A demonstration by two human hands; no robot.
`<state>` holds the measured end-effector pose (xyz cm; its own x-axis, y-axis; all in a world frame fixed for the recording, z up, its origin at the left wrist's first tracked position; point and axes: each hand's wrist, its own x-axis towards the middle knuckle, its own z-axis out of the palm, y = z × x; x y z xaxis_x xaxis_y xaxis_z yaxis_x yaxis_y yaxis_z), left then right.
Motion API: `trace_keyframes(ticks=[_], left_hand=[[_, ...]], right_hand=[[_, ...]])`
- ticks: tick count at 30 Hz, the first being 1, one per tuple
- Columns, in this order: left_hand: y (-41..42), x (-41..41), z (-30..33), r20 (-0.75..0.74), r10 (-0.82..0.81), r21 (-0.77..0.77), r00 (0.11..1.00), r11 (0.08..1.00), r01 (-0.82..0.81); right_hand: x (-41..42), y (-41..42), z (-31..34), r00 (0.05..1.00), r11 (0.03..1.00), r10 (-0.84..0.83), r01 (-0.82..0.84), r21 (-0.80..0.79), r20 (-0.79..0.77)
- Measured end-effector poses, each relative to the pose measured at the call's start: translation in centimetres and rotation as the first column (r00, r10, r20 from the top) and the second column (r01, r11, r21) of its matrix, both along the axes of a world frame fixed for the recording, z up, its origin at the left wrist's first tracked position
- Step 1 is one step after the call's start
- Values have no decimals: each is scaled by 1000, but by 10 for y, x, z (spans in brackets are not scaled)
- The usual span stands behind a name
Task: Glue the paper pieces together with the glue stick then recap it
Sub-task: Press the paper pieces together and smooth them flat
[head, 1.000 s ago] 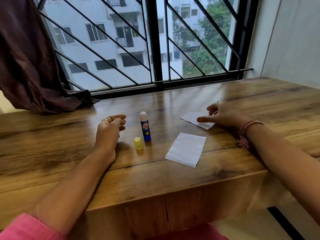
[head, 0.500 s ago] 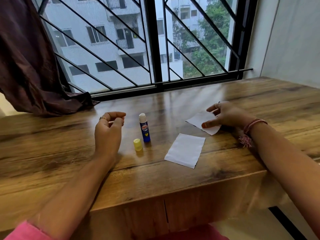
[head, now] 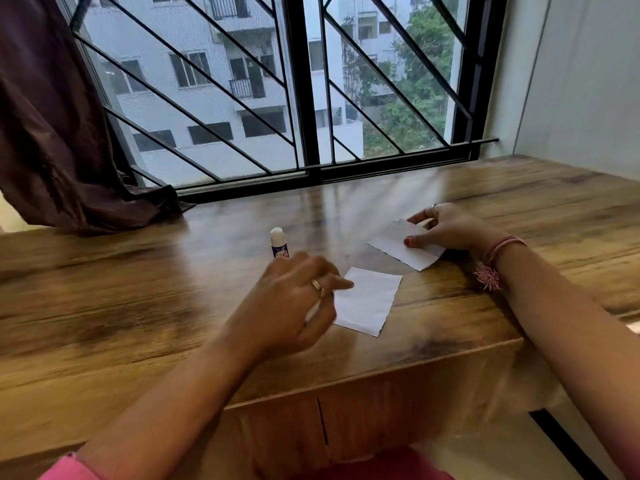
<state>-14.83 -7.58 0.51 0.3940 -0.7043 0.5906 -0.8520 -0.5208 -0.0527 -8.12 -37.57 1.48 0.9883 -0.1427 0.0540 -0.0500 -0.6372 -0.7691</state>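
An uncapped blue glue stick point(head: 278, 242) stands upright on the wooden table point(head: 104, 299), its lower part hidden behind my left hand. My left hand point(head: 294, 303) is blurred; its fingers reach over the left edge of the nearer white paper piece point(head: 369, 306). I cannot tell whether it grips the paper. The yellow cap is hidden behind that hand. My right hand point(head: 446, 230) pinches the farther white paper piece point(head: 398, 249), thumb on top, with the paper's right end lifted off the table.
A window with black bars point(head: 304, 98) runs along the table's far edge. A dark brown curtain point(head: 52, 133) hangs at the left and rests on the table's back corner. A pale wall point(head: 581, 81) closes the right side.
My left hand moved right, from left of the glue stick to the nearer paper, now covering the cap. My right hand slid the farther paper slightly right and took hold of it.
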Motion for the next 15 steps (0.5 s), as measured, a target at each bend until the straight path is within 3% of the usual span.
trace_keyframes(ticks=[3,15], left_hand=[[-6,-4,4,0,-6,150,1000,989,6],[-39,-11,-2,-53,248,385,967,899,-209]], right_hand=[[0,1,0,1000,1000,3,-3,19,-6],[-3,-1,3,999,998,28,-26,54,-33]])
